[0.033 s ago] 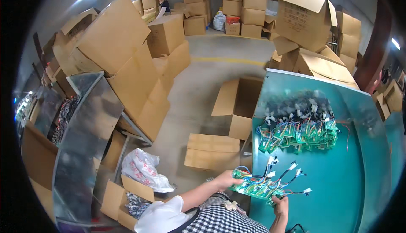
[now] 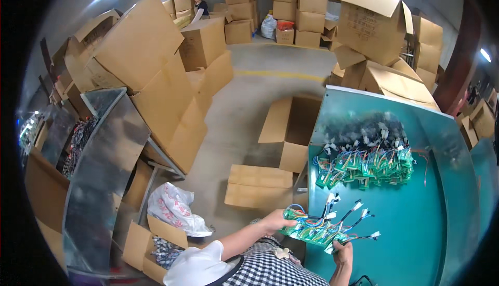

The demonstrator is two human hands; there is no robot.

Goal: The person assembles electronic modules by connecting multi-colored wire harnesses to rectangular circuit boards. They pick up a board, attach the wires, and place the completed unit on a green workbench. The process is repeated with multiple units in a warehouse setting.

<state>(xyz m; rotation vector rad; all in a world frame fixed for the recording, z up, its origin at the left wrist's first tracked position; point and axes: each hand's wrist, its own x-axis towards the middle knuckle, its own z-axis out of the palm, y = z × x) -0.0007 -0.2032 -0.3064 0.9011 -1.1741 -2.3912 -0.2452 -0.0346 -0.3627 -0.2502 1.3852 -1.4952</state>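
Between left grip [image 2: 275, 221] and right grip [image 2: 343, 255], circuit boards [image 2: 313, 237] (green, wired).

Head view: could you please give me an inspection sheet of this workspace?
Surface: green bench top, partly covered.
Job's things: held circuit boards; board pile lies beyond them.
Clutter: open carton and white bag, left of the bench top.
Hands: left hand and right hand grip the held circuit boards' ends.
Cables: white-ended wires on the held circuit boards; red wire right of the board pile.
Surroundings: stacked cartons; another person in the background.

open carton [image 2: 273, 122], white bag [image 2: 174, 210], yellow line [image 2: 280, 74]
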